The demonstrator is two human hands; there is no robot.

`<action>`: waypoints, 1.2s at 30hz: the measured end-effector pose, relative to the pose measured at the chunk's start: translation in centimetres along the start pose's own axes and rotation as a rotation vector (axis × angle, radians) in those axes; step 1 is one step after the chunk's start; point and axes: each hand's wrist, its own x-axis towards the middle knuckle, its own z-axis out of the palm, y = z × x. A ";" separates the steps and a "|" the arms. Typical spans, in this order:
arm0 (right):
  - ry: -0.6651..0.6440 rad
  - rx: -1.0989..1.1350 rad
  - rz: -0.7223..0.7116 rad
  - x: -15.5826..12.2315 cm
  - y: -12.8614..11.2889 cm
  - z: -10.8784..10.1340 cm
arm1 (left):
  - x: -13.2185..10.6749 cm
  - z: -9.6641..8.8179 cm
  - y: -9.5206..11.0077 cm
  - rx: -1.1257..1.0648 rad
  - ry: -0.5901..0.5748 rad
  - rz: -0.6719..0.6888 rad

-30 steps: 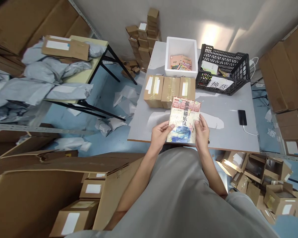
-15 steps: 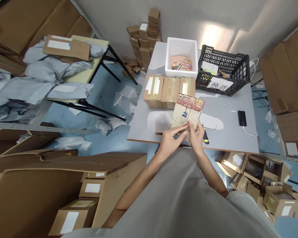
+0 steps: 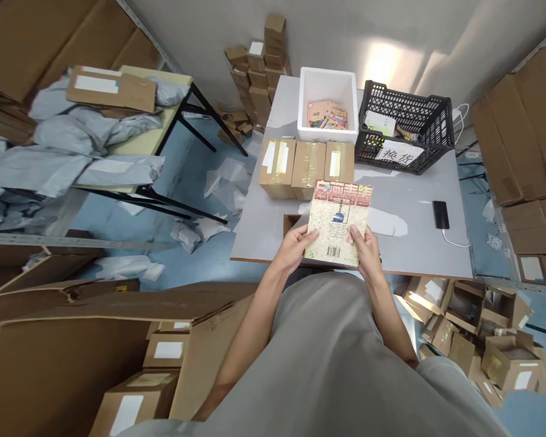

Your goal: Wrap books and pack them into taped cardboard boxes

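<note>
A cream book [image 3: 330, 227] with a red band at its top and a barcode low on the cover is held up over the table's front edge. My left hand [image 3: 295, 247] grips its left side, thumb on the cover. At the right side, my right hand [image 3: 367, 247] pinches the book the same way, fingers behind it. Partly hidden behind the book and my left hand is a small brown carton [image 3: 291, 223] on the table. Three taped cartons [image 3: 308, 167] stand in a row just beyond the book.
On the grey table [image 3: 423, 243] stand a white foam box [image 3: 327, 135] with booklets, a black crate [image 3: 407, 165] with a handwritten sign, and a phone [image 3: 441, 215] on a cable. Grey parcels [image 3: 91, 127] cover a side table at left. Open cartons [image 3: 482, 328] lie at lower right.
My hands have moved apart to the book's two sides. The book now faces me more squarely and its barcode shows. The yellow-black cutter beside my right hand is now mostly hidden.
</note>
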 end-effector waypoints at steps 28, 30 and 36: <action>0.007 0.018 0.023 -0.7 0.0 0.4 | -0.2 0.2 0.6 0.148 0.106 0.158; -0.001 0.014 0.027 -0.7 -0.2 0.3 | -0.5 0.8 0.8 0.107 0.133 0.153; 0.013 -0.154 -0.079 0.0 -0.7 0.2 | -0.7 1.5 1.3 0.088 0.216 0.225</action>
